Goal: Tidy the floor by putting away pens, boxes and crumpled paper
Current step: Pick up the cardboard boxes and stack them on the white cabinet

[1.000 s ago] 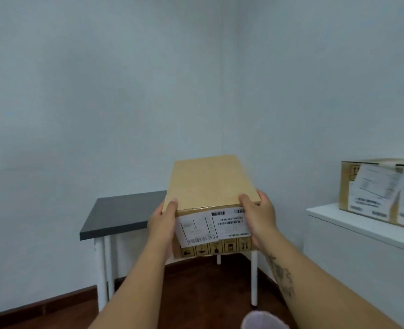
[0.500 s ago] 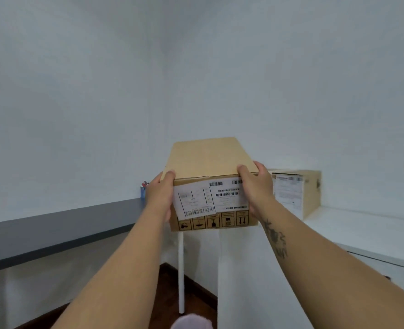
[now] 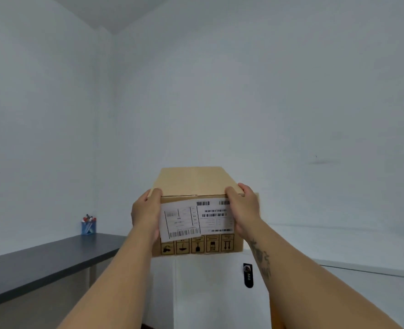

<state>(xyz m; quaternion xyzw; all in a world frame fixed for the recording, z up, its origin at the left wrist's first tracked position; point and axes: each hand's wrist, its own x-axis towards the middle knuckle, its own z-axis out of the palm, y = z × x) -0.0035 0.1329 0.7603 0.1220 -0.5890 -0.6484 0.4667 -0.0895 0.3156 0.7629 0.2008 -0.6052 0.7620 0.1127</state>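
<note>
I hold a brown cardboard box [image 3: 192, 181] with white shipping labels on its near face, at chest height in the middle of the view. My left hand [image 3: 146, 211] grips its left near corner and my right hand [image 3: 243, 208] grips its right near corner. The box hangs in front of a white cabinet [image 3: 338, 243], just above its top. A sliver of a second cardboard box [image 3: 257, 200] shows behind my right hand. Both hands keep their thumbs on the box's top.
A dark grey table [image 3: 42, 260] runs along the left wall, with a blue pen holder [image 3: 88, 226] full of pens at its far end. The white cabinet has a black lock [image 3: 248, 275] on its front. White walls meet in a corner behind.
My view has swung right and up. The box I hold now hangs straight in front of the white cabinet and hides most of the other box. The table has slid to the left.
</note>
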